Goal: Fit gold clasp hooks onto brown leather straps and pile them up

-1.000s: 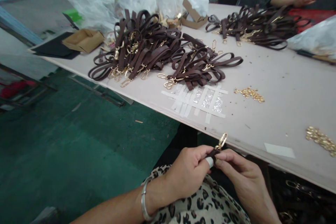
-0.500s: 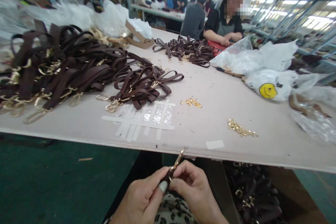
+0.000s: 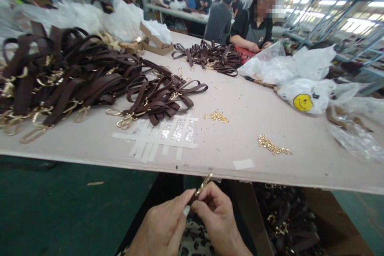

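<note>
Below the table's front edge, my left hand (image 3: 165, 226) and my right hand (image 3: 217, 218) pinch the same brown strap end with a gold clasp (image 3: 203, 184) sticking up between the fingertips. Both hands are closed on it, and a white tape wraps one left fingertip. A small heap of brown straps with gold clasps (image 3: 162, 98) lies on the pale table (image 3: 240, 136) just beyond my hands. A much larger heap of straps (image 3: 60, 74) fills the table's left side. Two little piles of gold fittings, a near pile (image 3: 273, 145) and a far pile (image 3: 216, 117), lie to the right.
Strips of clear tape (image 3: 163, 134) are stuck near the front edge. White plastic bags, one with a smiley face (image 3: 303, 102), lie at the right. A box of straps (image 3: 288, 224) sits under the table. A person (image 3: 255, 24) works at the far side by another strap pile (image 3: 210, 56).
The view swung right and up from the table's left end a second ago. Since then my hands have kept the strap end pinched, with only slight shifts of the clasp.
</note>
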`<state>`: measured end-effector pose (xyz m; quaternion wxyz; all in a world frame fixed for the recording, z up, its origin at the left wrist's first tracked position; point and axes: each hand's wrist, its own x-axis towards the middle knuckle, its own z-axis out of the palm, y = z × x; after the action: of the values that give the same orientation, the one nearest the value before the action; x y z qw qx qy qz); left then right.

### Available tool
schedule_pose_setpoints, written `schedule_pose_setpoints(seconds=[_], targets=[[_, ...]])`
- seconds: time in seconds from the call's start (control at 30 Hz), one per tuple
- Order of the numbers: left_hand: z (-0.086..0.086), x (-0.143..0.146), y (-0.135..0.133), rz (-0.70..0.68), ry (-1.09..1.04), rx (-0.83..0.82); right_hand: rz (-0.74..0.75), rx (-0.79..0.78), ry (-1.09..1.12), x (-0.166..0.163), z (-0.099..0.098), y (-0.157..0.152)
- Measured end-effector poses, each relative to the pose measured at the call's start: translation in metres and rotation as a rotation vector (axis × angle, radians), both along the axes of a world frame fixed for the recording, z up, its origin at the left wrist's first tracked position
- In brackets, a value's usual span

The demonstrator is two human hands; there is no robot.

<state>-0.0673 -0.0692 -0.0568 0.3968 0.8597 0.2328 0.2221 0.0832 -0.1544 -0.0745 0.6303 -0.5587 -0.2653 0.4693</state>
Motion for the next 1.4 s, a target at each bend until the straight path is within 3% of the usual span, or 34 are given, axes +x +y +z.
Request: schedule_pose_setpoints(seconds=[0.1, 0.2, 0.3, 0.43, 0.57, 0.77, 1.0, 1.07, 1.13, 1.27, 1.4], targets=[[0.001, 0.001, -0.006, 0.035, -0.048, -0.157, -0.021, -0.013, 0.027, -0.002, 0.005, 0.001], [0.003, 0.007, -0.014, 0.093, -0.069, -0.467, 0.057, -0.06, -0.072, 0.01, 0.023, -0.001], [0.008, 0.015, -0.017, 0.148, -0.064, -0.772, 0.027, -0.124, -0.484, 0.052, 0.041, -0.008], [0.017, 0.016, -0.006, 0.216, -0.022, -0.962, -0.323, -0.265, -1.174, 0.146, 0.044, -0.019], [0.023, 0.011, 0.005, 0.299, -0.052, -1.097, -0.283, -0.467, -1.6, 0.216, 0.027, -0.017], [0.031, 0.019, 0.007, 0.289, -0.12, -1.296, -0.165, -0.532, -1.722, 0.234, 0.015, -0.003], [0.032, 0.028, 0.012, 0.329, -0.232, -1.29, -0.117, -0.681, -1.848, 0.252, 0.014, -0.009], [0.03, 0.031, 0.013, 0.336, -0.265, -1.277, -0.169, -0.674, -1.773, 0.25, 0.014, -0.009], [0.027, 0.033, 0.013, 0.35, -0.298, -1.256, -0.235, -0.573, -1.565, 0.231, 0.018, -0.008], [0.023, 0.037, 0.01, 0.366, -0.34, -1.199, -0.224, -0.177, -1.026, 0.143, 0.027, -0.002], [0.021, 0.039, 0.008, 0.35, -0.339, -1.133, -0.077, 0.127, -0.838, 0.064, 0.021, 0.007]])
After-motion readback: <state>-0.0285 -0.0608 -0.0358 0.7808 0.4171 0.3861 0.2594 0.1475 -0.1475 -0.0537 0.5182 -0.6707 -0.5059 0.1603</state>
